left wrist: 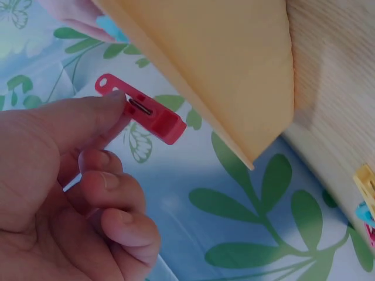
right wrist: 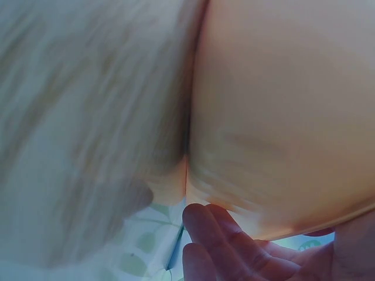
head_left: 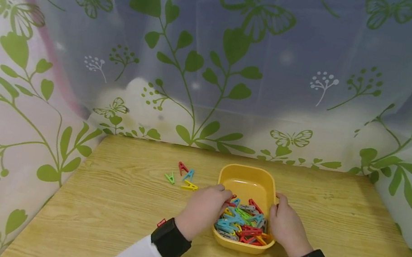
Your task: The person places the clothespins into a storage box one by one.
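My left hand (head_left: 204,208) is over the left rim of a yellow plastic tub (head_left: 249,172). Between thumb and forefinger it pinches a red clothespin (left wrist: 161,121), seen clearly in the left wrist view, while the other fingers curl loosely. At the tub's right wall is my right hand (head_left: 289,226), gripping the rim with its fingers along the outside; the right wrist view shows those fingers (right wrist: 214,234) from below. Inside the tub, toward its near end, lies a pile of clothespins (head_left: 243,220) in red, blue, green, yellow, orange and grey.
On the wooden table (head_left: 126,206), left of the tub, lie several loose clothespins: a red one (head_left: 182,168), a blue one (head_left: 189,174), a green one (head_left: 170,178) and a yellow one (head_left: 189,185). A patterned curtain (head_left: 198,76) stands behind the table and along its sides.
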A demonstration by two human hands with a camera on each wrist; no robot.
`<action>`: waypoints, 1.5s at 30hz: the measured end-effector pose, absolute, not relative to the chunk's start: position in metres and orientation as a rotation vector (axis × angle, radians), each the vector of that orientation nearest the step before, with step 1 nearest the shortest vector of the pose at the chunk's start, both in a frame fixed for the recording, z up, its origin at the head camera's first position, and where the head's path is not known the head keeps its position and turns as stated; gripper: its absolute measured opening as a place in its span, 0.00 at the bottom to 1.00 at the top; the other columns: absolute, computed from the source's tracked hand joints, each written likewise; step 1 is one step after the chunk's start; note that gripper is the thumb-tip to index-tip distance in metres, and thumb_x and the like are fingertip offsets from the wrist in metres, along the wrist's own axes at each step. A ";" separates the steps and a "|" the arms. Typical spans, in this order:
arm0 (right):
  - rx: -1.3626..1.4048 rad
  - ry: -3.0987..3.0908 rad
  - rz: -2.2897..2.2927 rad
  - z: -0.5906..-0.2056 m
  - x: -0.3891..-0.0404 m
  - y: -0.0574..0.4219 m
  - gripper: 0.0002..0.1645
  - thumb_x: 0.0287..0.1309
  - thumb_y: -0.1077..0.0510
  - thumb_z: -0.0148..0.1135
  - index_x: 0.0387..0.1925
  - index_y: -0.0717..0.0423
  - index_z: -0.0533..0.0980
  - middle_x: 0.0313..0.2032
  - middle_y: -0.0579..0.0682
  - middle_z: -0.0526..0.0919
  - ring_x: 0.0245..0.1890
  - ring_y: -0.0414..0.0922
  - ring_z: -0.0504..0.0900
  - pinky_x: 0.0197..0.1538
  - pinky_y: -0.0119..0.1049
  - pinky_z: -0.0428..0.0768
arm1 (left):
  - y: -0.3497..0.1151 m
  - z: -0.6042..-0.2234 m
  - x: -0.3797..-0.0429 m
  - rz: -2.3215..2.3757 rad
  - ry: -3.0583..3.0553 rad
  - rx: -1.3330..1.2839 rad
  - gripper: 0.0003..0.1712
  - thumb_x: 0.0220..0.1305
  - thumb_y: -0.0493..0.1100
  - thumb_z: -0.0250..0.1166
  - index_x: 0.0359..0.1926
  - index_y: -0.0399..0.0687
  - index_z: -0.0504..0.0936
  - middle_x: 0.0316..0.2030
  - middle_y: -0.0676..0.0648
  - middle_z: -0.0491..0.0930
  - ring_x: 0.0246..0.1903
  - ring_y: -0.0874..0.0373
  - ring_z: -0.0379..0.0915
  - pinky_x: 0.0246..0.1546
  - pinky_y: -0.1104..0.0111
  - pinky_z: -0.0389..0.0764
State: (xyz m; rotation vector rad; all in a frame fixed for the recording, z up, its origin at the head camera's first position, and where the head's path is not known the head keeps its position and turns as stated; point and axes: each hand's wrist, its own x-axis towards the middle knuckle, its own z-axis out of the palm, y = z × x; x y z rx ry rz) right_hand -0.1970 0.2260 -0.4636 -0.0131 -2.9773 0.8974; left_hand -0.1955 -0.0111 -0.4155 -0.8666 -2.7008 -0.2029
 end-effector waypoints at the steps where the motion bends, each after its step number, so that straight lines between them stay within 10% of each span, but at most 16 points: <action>1: -0.014 -2.977 0.894 -0.464 -0.197 0.226 0.30 0.80 0.56 0.39 0.72 0.74 0.56 0.41 0.63 0.82 0.30 0.47 0.78 0.30 0.38 0.75 | -0.010 -0.416 -0.195 -0.199 -2.699 -0.882 0.02 0.71 0.43 0.68 0.42 0.51 0.86 0.31 0.53 0.80 0.26 0.63 0.75 0.25 0.74 0.73; 45: 0.047 -2.930 0.861 -0.465 -0.198 0.227 0.29 0.79 0.58 0.40 0.69 0.76 0.59 0.37 0.62 0.83 0.29 0.48 0.78 0.31 0.41 0.75 | -0.006 -0.434 -0.196 -0.199 -2.717 -0.982 0.03 0.68 0.45 0.71 0.40 0.53 0.88 0.31 0.55 0.81 0.27 0.66 0.75 0.25 0.76 0.73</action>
